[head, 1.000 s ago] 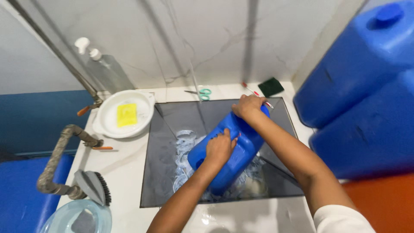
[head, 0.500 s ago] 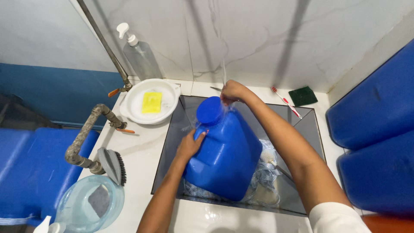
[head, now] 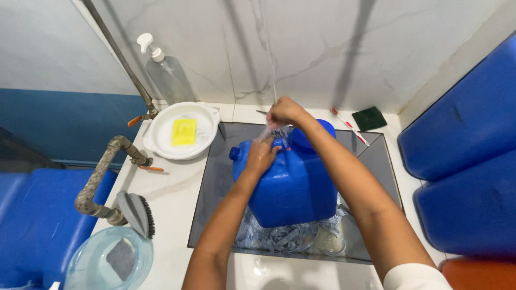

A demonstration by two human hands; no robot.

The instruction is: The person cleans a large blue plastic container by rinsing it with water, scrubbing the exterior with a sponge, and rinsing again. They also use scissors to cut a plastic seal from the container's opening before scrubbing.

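A blue plastic jerry can stands upright in the dark sink, on a heap of striped cloth. My left hand grips its top near the small spout at the left. My right hand is raised just above the can's top, fingers curled, under a thin stream of water that falls from above and splashes over both hands.
A white bowl with a yellow sponge sits left of the sink, by a pump bottle and pipes. A brush and clear tub lie at front left. A toothbrush, green scouring pad and large blue drums are at right.
The can has been turned from lying tilted in the sink to standing upright. My left hand moved from its side up to its top; my right hand stays under the water stream.
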